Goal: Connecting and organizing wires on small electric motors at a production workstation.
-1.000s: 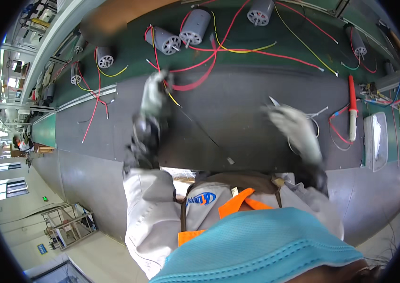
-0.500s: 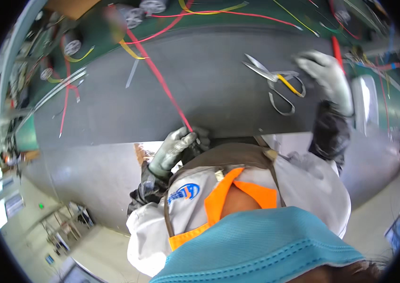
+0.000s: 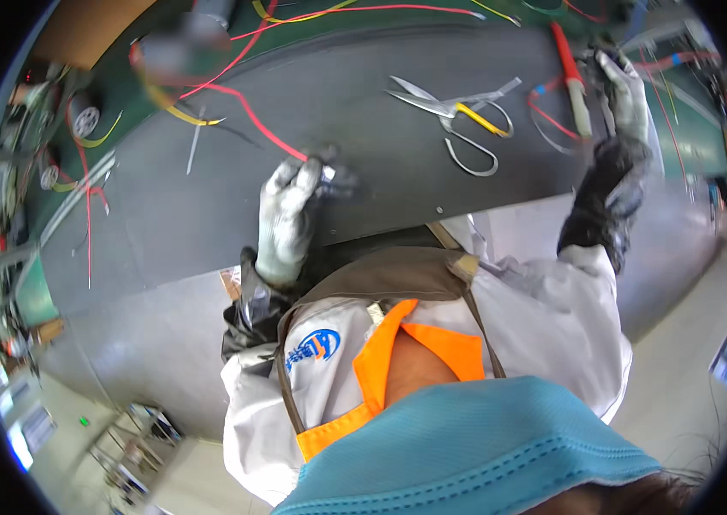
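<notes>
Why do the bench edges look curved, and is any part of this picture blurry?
Head view: the fisheye lens bends the grey bench edge toward the rim; the scissors are sharp, the left hand slightly smeared, and the grey cylindrical part at top left is blurred.

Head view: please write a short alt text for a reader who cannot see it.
A person's gloved left hand pinches the end of a red wire on a dark grey mat, while the gloved right hand reaches to a red-handled tool at the far right. Scissors lie between them.
</notes>
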A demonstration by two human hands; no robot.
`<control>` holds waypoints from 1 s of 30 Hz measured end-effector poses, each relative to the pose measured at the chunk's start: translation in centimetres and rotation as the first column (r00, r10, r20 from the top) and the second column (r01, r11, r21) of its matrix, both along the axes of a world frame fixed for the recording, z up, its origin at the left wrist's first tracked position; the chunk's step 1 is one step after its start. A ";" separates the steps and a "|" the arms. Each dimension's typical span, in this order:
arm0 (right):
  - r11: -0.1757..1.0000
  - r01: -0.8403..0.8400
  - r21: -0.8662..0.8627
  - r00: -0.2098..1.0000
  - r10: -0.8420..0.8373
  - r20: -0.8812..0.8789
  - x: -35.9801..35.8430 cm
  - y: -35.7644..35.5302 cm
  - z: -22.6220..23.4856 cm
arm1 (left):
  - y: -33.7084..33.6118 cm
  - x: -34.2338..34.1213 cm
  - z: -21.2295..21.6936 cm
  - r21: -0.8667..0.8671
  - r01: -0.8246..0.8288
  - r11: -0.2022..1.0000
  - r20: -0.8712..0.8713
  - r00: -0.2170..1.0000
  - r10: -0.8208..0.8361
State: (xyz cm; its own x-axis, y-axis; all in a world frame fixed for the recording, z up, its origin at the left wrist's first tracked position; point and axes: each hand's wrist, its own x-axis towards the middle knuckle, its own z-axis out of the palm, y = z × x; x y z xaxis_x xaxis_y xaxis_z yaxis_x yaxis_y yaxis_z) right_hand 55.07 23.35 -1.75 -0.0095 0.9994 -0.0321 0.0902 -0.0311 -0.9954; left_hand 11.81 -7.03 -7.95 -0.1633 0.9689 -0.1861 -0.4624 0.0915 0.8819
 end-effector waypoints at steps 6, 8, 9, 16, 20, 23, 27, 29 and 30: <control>0.526 -0.819 -0.230 0.512 0.850 0.121 -16.7 -10.3 -0.1 | 3.6 -0.6 1.3 0.078 -0.273 0.959 0.082 0.960 0.266; 0.214 -0.919 -0.330 0.240 0.970 -0.041 -21.0 -13.6 -2.2 | 4.4 -0.8 1.3 0.112 -0.301 0.947 0.095 0.952 0.291; 0.134 -0.963 -0.236 0.142 0.990 -0.015 -22.5 -15.0 -3.0 | 4.6 -0.8 1.2 0.122 -0.316 0.941 0.095 0.947 0.306; 0.660 -0.723 0.203 0.631 0.751 -0.193 -26.1 -18.3 -4.7 | 4.1 -0.2 1.7 0.150 -0.342 0.928 0.053 0.940 0.338; 0.768 -0.602 0.217 0.703 0.639 -0.313 -28.0 -18.4 -4.4 | 4.1 0.6 2.4 0.147 -0.333 0.931 0.202 0.932 0.302; 0.770 -0.577 0.272 0.682 0.638 -0.359 -28.6 -18.4 -5.0 | 4.0 1.0 2.5 0.131 -0.320 0.938 0.195 0.936 0.292; 0.749 -0.567 0.343 0.732 0.649 -0.208 -28.4 -18.2 -5.9 | 3.7 1.0 2.4 0.154 -0.275 0.949 0.191 0.951 0.245; 0.732 -0.576 0.364 0.740 0.656 -0.149 -28.2 -18.1 -6.0 | 3.6 0.9 2.2 0.156 -0.265 0.951 0.186 0.954 0.235; 0.723 -0.581 0.373 0.731 0.665 -0.152 -28.2 -18.2 -5.9 | 3.6 0.9 2.1 0.147 -0.252 0.956 0.177 0.958 0.225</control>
State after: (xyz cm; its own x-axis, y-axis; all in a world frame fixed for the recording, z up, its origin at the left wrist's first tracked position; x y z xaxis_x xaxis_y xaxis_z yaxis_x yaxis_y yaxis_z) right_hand 26.87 5.17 -7.64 -0.5992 0.7226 0.3448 -0.2727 0.2206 -0.9364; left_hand 12.68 -3.46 -5.86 -0.3755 0.9244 -0.0673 -0.5860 -0.1805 0.7899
